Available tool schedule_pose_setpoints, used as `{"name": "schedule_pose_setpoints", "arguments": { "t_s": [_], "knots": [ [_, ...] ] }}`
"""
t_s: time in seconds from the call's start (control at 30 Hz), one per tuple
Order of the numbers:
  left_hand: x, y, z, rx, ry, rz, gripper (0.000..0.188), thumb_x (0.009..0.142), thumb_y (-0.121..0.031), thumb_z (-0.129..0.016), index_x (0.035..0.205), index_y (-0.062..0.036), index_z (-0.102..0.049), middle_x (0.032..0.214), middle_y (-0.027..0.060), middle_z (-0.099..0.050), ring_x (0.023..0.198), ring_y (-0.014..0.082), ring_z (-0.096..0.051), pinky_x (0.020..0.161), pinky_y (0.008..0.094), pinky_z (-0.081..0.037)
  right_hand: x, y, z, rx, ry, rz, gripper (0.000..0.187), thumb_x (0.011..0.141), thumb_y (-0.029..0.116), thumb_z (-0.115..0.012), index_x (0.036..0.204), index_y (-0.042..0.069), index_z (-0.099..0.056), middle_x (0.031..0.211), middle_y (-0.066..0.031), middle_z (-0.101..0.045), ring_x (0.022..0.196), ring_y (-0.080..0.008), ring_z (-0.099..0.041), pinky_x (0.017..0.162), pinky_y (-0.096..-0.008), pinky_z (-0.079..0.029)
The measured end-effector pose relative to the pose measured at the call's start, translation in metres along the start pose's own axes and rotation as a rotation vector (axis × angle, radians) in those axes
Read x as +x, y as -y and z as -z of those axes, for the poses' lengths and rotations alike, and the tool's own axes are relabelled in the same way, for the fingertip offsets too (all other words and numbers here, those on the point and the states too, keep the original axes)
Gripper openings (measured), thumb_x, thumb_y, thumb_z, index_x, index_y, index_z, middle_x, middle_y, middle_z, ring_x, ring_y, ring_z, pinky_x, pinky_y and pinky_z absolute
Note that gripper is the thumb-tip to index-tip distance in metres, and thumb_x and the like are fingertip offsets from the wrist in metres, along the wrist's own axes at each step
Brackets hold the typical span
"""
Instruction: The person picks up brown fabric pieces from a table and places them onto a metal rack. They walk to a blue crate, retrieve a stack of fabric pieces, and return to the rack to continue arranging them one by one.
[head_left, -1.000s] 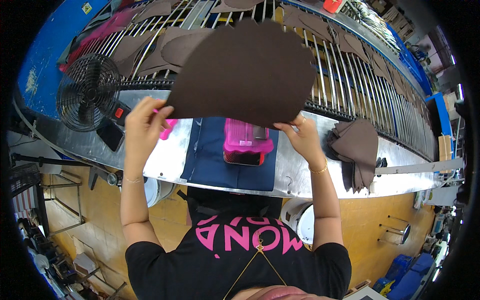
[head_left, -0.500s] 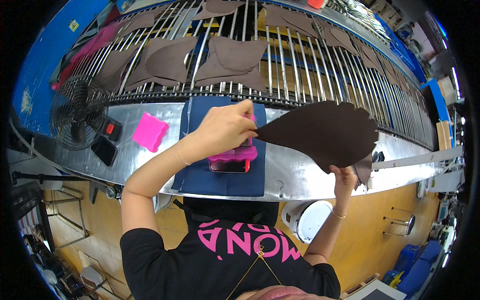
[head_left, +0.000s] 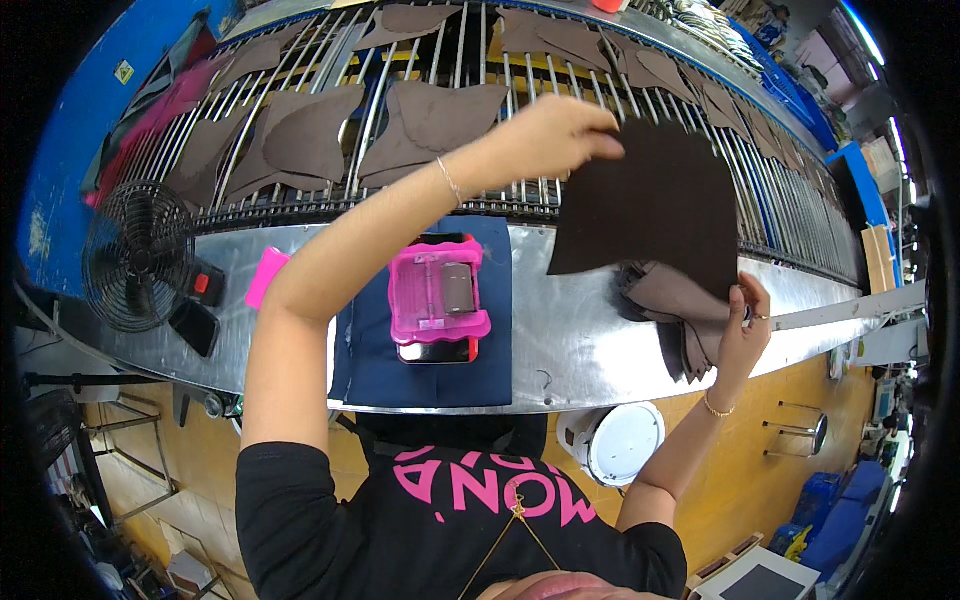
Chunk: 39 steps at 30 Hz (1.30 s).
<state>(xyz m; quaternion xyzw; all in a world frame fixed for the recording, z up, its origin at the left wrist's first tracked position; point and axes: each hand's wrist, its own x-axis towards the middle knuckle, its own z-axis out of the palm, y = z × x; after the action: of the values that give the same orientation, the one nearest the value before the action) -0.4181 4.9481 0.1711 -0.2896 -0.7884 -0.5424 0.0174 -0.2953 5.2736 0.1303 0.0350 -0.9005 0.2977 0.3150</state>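
A dark brown sheet of leather-like material point(head_left: 650, 205) with a scalloped far edge hangs spread between my two hands, raised over the right part of the table. My left hand point(head_left: 565, 140) reaches across and is closed on its upper left edge. At the lower right corner, my right hand point(head_left: 745, 315) pinches the sheet between thumb and fingers. Below it, more brown cut pieces point(head_left: 680, 305) lie in a bunch at the table's near edge, partly covered by the sheet. A pink plastic case point(head_left: 435, 290) with a metal cylinder sits on a black-and-red object.
Similar brown pieces point(head_left: 430, 120) lie along the metal-rod conveyor point(head_left: 560, 85) behind the table point(head_left: 580, 350). Navy cloth point(head_left: 420, 385) spreads under the pink case. At the left stand a black fan point(head_left: 140, 255), a phone point(head_left: 194, 328) and a pink block point(head_left: 264, 277). A white bucket point(head_left: 625, 445) stands below.
My left hand has moved away from the pink case, up and right toward the conveyor. The brown sheet has turned and risen with it, and my right hand has shifted right, uncovering the lower pieces.
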Motion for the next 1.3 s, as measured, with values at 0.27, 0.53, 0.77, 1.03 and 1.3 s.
{"name": "schedule_pose_setpoints", "arguments": {
  "t_s": [0.27, 0.53, 0.77, 1.03, 1.3],
  "knots": [
    [-0.007, 0.136, 0.076, -0.406, -0.539, 0.375, 0.052, 0.094, -0.011, -0.056, 0.138, 0.0056, -0.033, 0.084, 0.0115, -0.056, 0.047, 0.0093, -0.046, 0.039, 0.0244, -0.032, -0.028, -0.093, -0.022, -0.088, -0.043, -0.322, 0.031, 0.093, 0.019, -0.059, 0.119, 0.001, -0.056, 0.115, -0.0133, -0.061, 0.1, -0.0228, -0.06, 0.089, -0.0363, -0.045],
    [-0.039, 0.294, 0.093, -0.519, -0.794, 0.647, 0.043, 0.091, -0.002, -0.054, 0.132, 0.0024, -0.04, 0.073, 0.007, -0.05, 0.048, 0.013, -0.051, 0.038, 0.0271, -0.038, -0.064, -0.132, -0.026, -0.28, 0.05, -0.552, 0.032, 0.09, 0.015, -0.063, 0.118, 0.001, -0.057, 0.12, -0.0185, -0.055, 0.104, -0.0314, -0.057, 0.09, -0.0393, -0.046],
    [-0.07, 0.283, 0.108, -0.091, -0.776, 0.857, 0.054, 0.085, -0.023, -0.068, 0.122, -0.0019, -0.036, 0.075, 0.0098, -0.054, 0.042, 0.0132, -0.049, 0.035, 0.0269, -0.037, -0.062, -0.146, -0.039, -0.738, 0.076, -0.588, 0.065, 0.081, 0.049, -0.068, 0.126, 0.004, -0.056, 0.124, -0.0221, -0.052, 0.109, -0.0381, -0.055, 0.093, -0.0452, -0.045],
    [-0.116, 0.223, 0.125, 0.0, -0.696, 0.686, 0.061, 0.083, -0.025, -0.07, 0.128, -0.0024, -0.036, 0.073, 0.0069, -0.051, 0.04, 0.0107, -0.046, 0.032, 0.0247, -0.031, -0.041, -0.165, -0.029, -0.789, 0.174, -0.839, 0.086, 0.068, 0.066, -0.069, 0.128, 0.007, -0.055, 0.123, -0.0201, -0.056, 0.113, -0.0413, -0.053, 0.093, -0.0502, -0.044],
    [-0.165, 0.14, 0.118, -0.142, -0.606, 0.57, 0.05, 0.089, -0.023, -0.064, 0.128, -0.0024, -0.041, 0.083, 0.0073, -0.051, 0.042, 0.0061, -0.045, 0.034, 0.02, -0.031, -0.037, -0.143, 0.007, -0.54, 0.333, -0.391, 0.039, 0.088, 0.015, -0.062, 0.125, 0.009, -0.052, 0.099, -0.0235, -0.064, 0.083, -0.0391, -0.064, 0.069, -0.0457, -0.051]
  ]
}}
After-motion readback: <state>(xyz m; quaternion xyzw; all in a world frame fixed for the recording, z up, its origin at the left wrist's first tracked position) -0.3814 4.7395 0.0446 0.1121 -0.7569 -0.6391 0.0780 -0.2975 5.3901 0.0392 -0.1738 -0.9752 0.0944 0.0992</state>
